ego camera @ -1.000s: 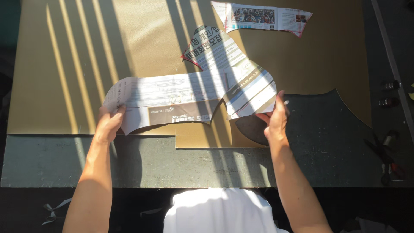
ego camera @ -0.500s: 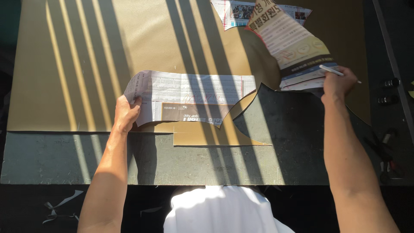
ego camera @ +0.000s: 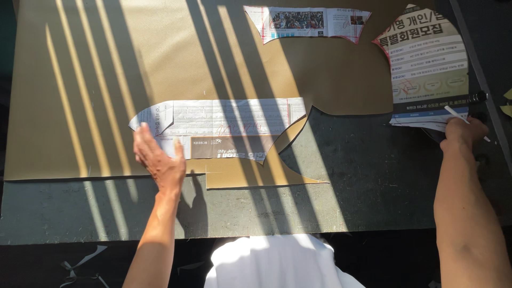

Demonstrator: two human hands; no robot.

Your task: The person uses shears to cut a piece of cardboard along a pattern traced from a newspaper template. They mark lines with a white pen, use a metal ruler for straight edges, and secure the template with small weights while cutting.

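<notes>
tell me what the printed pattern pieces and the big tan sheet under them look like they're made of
The printed pattern piece under the left hand looks like thin matte newsprint: dense print and photos, cut edges lying flat. The large tan sheet looks like smooth kraft card or possibly leather-like material; a slight sheen shows, so I can't be sure.

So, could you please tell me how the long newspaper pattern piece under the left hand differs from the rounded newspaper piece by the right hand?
The long newspaper pattern piece lies flat on the tan sheet, stretched sideways; the rounded newspaper piece sits at the far right, reaching onto the dark table. The left hand presses the long piece with an open palm; the right hand, also holding a white stick, grips the rounded piece's lower edge. Both are cut newsprint.
</notes>
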